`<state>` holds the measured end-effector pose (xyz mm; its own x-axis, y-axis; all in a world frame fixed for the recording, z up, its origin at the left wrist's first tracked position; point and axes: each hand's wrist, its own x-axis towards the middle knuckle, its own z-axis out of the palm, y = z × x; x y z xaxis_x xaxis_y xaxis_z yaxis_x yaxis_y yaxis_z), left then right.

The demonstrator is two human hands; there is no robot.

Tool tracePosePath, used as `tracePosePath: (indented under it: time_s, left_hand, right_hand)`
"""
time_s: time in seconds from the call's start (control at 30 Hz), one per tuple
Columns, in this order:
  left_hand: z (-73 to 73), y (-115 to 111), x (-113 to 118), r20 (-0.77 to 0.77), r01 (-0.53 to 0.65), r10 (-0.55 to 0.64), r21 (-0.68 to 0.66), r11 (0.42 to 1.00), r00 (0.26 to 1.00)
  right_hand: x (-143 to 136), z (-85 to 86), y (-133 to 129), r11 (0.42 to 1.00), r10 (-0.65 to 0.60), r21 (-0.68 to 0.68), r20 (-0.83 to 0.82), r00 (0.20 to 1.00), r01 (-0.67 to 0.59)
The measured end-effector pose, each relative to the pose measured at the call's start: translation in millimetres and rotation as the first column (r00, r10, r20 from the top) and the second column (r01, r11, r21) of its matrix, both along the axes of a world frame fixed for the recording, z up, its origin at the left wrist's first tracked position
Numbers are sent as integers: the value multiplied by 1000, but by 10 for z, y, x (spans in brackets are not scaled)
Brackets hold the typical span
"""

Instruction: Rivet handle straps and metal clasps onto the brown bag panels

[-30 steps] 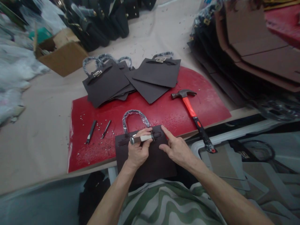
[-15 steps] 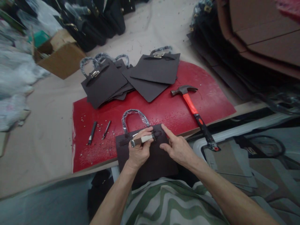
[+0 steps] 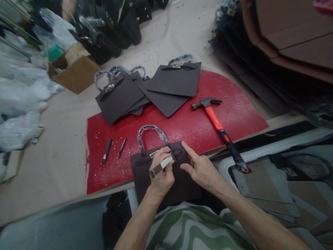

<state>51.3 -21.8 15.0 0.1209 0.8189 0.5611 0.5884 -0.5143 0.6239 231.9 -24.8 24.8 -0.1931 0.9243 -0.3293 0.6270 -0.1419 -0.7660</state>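
Note:
A dark brown bag panel lies at the front edge of the red board, its looped handle wrapped in clear plastic. My left hand is closed around a short metal punch-like tool, tilted, its lower end at the strap on the panel's upper right. Whether that end touches the strap, I cannot tell. Fingers of my right hand are apart, with the index fingertip resting at the panel's top right corner and the thumb over its face. A metal clasp shows beside my left fingers.
On the red board lie a claw hammer, two slim tools, a dark flat one and a thin rod, and several similar panels. A cardboard box stands back left. Stacked dark pieces are at right.
The whole view has shifted slightly, moving things right and down. In my left hand the tool's upper end has tipped lower, toward me. My right hand stays at the panel's corner.

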Motion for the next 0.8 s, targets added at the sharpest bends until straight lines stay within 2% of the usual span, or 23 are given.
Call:
tracePosePath:
  time_s: [0.2, 0.5, 0.63, 0.8]
  left_hand:
    - [7, -7, 21, -35, -17, 18, 40, 999, 999]
    - [17, -51, 23, -147, 34, -15, 126, 991, 989]
    - [40, -29, 18, -168, 34, -18, 91, 995, 986]
    - [51, 33, 3, -105, 38, -37, 2, 999, 994]
  right_hand:
    - [-7, -16, 2, 1000, 7, -2, 24, 1000, -7]
    - [-15, -33, -3, 1000, 22, 1, 64, 998, -22]
    - [-11, -14, -2, 1000, 18, -1, 44, 999, -18]
    - [-6, 14, 25, 999, 33, -44, 5, 999, -32]
